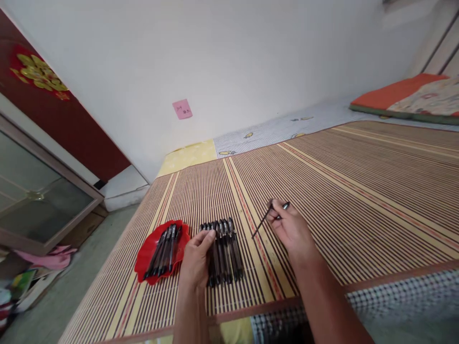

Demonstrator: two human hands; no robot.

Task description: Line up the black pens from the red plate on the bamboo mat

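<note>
Surroundings: a striped bamboo mat (358,191) covers a bed. A red plate (143,270) sits at lower left of the frame and holds a bundle of dark pens (165,249). Just right of it a row of pens (229,253) lies straight on the mat. A pink note (182,109) is stuck on the white wall above, an orange cushion (394,93) lies at upper right, and a glass door (36,196) stands at the left edge.

Left hand (196,260): it lies over the left end of the row, fingers bent across the pens and hiding them. I cannot tell whether its grip has closed on one.

Right hand (292,230): just right of the row and clear of it. Its grip is pinched tight on a thin stick (261,223). A short bright-tipped piece (286,206) shows above the fingers.

Axes: the stick slants from the fingertips down to the lower left, its free end near the mat. The row's pens lie side by side, long axes running from the bottom of the frame upward, along the mat's stripes. The plate's pens lean to the upper right.
</note>
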